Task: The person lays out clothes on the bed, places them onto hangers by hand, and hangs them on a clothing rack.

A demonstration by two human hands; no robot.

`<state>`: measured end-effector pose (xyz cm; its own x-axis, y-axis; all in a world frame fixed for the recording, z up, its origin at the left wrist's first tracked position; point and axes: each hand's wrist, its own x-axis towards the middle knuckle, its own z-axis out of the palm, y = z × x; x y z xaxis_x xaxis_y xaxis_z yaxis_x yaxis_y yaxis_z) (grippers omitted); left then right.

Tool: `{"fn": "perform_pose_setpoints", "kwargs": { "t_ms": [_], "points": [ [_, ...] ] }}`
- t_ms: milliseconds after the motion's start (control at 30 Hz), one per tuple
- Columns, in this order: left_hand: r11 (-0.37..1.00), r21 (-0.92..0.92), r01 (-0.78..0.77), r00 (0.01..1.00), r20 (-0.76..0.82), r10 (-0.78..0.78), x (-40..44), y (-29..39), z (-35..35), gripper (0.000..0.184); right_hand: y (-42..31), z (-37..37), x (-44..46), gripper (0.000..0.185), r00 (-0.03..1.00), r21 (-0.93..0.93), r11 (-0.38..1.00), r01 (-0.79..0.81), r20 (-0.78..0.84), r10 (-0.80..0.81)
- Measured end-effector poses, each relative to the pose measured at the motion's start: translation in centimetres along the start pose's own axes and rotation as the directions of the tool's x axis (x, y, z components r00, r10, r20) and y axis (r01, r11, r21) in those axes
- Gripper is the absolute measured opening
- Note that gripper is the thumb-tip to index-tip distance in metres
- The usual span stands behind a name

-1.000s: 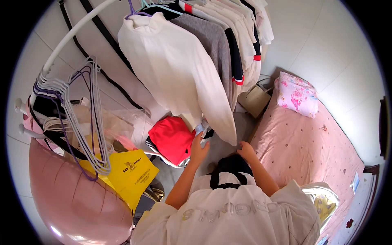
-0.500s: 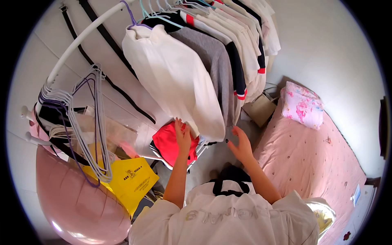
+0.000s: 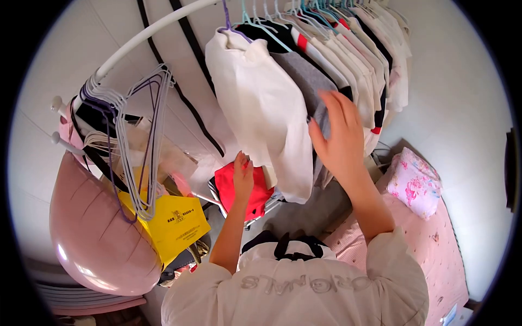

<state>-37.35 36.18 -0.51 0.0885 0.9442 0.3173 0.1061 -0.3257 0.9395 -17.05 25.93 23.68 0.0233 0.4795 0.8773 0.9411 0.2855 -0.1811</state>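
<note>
A white long-sleeved top (image 3: pixel 255 92) hangs at the near end of the rail on a purple hanger (image 3: pixel 227 24). My left hand (image 3: pixel 243 176) is at its lower left edge, fingers bent together and seemingly pinching the hem. Behind that hand lies a folded red cloth (image 3: pixel 259 193) on a white-framed stand. Raised beside the top's right side, my right hand (image 3: pixel 341 138) is open, thumb and fingers apart, in front of a grey sweater (image 3: pixel 298 70). It holds nothing; whether it touches the fabric I cannot tell.
More light-coloured clothes (image 3: pixel 375 65) hang along the white rail (image 3: pixel 157 26). Spare hangers (image 3: pixel 128 146) dangle at its left end above a yellow bag (image 3: pixel 176 220) and a large pink balloon (image 3: pixel 98 233). On the right are a pink bed (image 3: pixel 429 244) and a floral pillow (image 3: pixel 416 182).
My right hand has risen from beside the white top's lower edge to the grey sweater. My left hand stays near the hem, its fingers more bent. The view has shifted, moving the clothes rightward.
</note>
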Motion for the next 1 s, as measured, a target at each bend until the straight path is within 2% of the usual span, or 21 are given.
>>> {"fn": "perform_pose_setpoints", "kwargs": {
  "t_ms": [100,200,233,333,533,567,667,767,867,967,1000],
  "points": [
    [0.999,0.036,-0.016,0.998,-0.057,0.018,2.0,-0.2,-1.5,0.042,0.0,2.3,2.8,0.046,0.998,-0.167,0.985,0.042,0.051,-0.034],
    [0.999,-0.010,-0.030,0.996,-0.083,0.029,4.6,-0.8,-2.4,0.039,-0.4,3.9,4.0,0.042,0.977,-0.225,0.974,-0.004,0.206,0.052],
    [0.999,-0.016,-0.048,0.996,-0.075,0.046,5.7,-0.8,-2.6,0.038,-0.4,4.4,4.3,0.041,0.980,-0.255,0.966,0.050,0.201,0.003],
    [0.997,-0.066,-0.043,0.995,-0.095,0.037,9.2,0.2,-2.2,0.036,-0.1,5.8,4.7,0.038,0.976,-0.255,0.966,0.041,0.217,0.016],
    [0.992,-0.097,-0.078,0.981,-0.184,0.059,15.2,1.0,-1.6,0.037,2.4,6.3,5.2,0.033,0.977,-0.468,0.877,0.112,0.211,-0.013],
    [0.992,-0.095,-0.079,0.978,-0.201,0.058,16.3,0.9,-1.6,0.037,2.7,5.9,5.4,0.035,0.987,-0.471,0.876,0.101,0.159,-0.028],
    [0.971,0.081,-0.223,0.920,-0.313,0.237,21.0,-0.4,-0.8,0.041,4.1,4.3,6.6,0.035,0.974,-0.496,0.838,0.225,0.145,-0.176],
    [0.958,0.049,-0.281,0.881,-0.384,0.278,25.9,0.3,0.5,0.045,6.2,3.5,7.4,0.035,0.966,-0.539,0.802,0.257,0.165,-0.199],
    [0.978,-0.176,-0.113,0.974,-0.215,0.074,28.3,0.7,0.9,0.047,7.5,3.0,8.1,0.034,0.968,-0.548,0.798,0.250,0.147,-0.202],
    [0.782,-0.622,0.028,0.983,-0.127,-0.136,29.0,-0.1,1.3,0.049,8.2,2.6,8.6,0.035,0.975,-0.544,0.808,0.224,0.121,-0.188],
    [0.800,-0.597,0.060,0.988,-0.079,-0.133,29.5,-1.1,0.9,0.049,8.6,2.5,8.8,0.035,0.974,-0.539,0.811,0.227,0.117,-0.195]
  ]
}}
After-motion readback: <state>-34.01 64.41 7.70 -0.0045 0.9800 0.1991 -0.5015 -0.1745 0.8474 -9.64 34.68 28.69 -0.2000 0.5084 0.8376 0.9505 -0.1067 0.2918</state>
